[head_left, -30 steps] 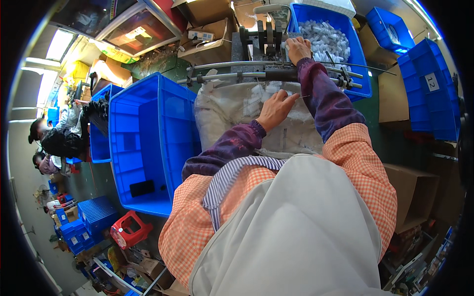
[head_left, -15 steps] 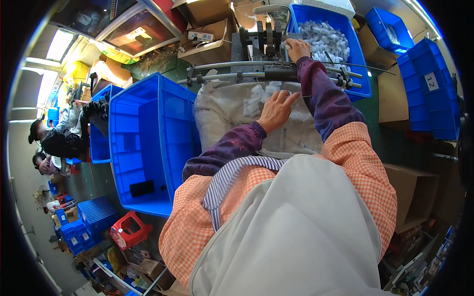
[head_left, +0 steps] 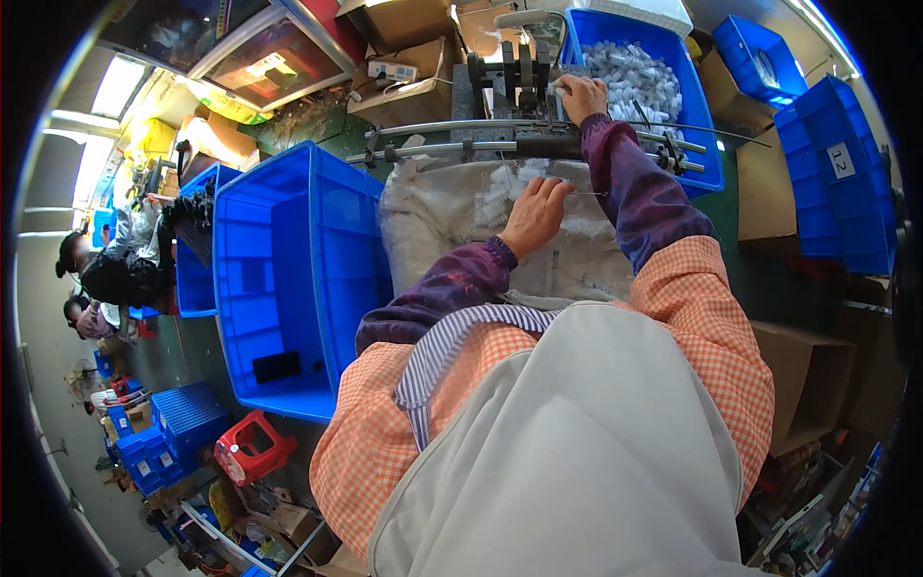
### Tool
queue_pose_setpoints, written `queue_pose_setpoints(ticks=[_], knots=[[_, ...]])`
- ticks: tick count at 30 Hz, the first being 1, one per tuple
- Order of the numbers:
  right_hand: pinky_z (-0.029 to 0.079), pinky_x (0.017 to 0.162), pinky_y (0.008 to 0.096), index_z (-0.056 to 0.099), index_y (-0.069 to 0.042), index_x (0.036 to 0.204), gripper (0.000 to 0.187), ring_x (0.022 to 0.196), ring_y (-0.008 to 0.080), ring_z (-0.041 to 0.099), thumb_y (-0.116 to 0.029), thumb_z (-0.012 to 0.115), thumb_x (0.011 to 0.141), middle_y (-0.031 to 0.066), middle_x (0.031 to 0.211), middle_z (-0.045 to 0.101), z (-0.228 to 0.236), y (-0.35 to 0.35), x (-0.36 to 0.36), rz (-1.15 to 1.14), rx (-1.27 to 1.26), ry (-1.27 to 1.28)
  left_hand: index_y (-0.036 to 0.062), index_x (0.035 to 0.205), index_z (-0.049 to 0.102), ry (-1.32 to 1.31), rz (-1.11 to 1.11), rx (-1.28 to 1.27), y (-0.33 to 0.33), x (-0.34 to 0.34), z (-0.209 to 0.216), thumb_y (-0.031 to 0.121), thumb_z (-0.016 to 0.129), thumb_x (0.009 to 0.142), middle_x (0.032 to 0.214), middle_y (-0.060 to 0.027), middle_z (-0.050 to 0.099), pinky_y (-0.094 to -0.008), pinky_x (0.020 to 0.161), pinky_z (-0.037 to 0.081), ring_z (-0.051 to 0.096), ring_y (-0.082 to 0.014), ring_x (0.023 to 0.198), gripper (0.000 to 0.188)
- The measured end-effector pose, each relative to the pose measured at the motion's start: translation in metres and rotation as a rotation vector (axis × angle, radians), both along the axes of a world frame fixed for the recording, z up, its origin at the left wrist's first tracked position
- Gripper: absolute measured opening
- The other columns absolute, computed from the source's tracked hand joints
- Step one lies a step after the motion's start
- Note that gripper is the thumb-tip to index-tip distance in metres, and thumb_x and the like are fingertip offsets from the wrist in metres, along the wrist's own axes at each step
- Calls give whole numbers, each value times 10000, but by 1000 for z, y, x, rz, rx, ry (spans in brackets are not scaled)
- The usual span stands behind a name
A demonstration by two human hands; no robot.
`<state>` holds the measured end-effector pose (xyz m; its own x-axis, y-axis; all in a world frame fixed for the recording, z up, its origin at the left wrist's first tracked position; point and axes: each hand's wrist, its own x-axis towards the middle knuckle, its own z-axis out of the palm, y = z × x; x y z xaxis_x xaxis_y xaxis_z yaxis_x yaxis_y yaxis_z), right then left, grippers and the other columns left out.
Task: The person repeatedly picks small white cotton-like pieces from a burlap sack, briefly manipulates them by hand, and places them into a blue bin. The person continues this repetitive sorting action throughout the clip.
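Note:
My right hand [head_left: 582, 99] is at the far side, fingers closed on a small whitish piece beside the dark metal clamp-like machine [head_left: 520, 79]. Nearer to me, my left hand [head_left: 535, 219] hovers over the beige cloth [head_left: 433, 207], its fingers pressed together on a thin, light wire-like rod that sticks out to the right. Several clear-white plastic pieces [head_left: 493, 202] lie on the cloth just left of that hand. Between the hands, two metal rails [head_left: 442, 147] run crosswise, with a dark sleeve on the nearer one.
A blue bin [head_left: 687, 87] heaped with white plastic pieces stands behind the right hand. At left is a deep blue crate [head_left: 274, 183] with a dark flat object in its bottom. A thin rod [head_left: 716, 130] juts out to the right. A red stool [head_left: 253, 447] sits lower left.
My left fingers have drawn together from a spread pose, and the hand stays in nearly the same place. My right hand has barely moved at the machine.

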<state>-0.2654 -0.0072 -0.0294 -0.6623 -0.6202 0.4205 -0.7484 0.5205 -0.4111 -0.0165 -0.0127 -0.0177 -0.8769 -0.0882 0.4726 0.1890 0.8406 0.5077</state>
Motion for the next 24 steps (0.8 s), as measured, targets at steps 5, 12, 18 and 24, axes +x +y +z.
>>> queue_pose_setpoints(ticks=[5,12,18,24], knots=[[330,819,349,624,-173,843,68,903,187,582,-190,573,801,3,874,646,14,4,12,-26,-43,206,13,931,480,-1,39,231,-3,3,6,-31,512,696,896,-157,497,-385,740,404,480,-345,850,241],[454,624,253,604,-95,923,179,712,138,567,-67,651,753,22,886,611,62,59,61,182,-243,-287,8,890,543,243,223,381,-26,-20,46,79,589,780,792,-141,562,-353,663,438,560,-301,748,139],[437,639,238,582,-67,926,158,740,99,535,-16,595,778,7,963,598,78,80,94,542,-317,-387,0,873,553,142,228,552,-38,-34,59,120,589,817,776,-151,585,-361,636,442,576,-319,729,137],[444,687,268,586,-42,965,160,759,147,557,-86,558,814,39,935,612,60,82,83,628,-145,-734,13,890,575,197,124,365,-47,-22,46,111,592,823,847,-126,606,-304,673,459,595,-264,754,121]])
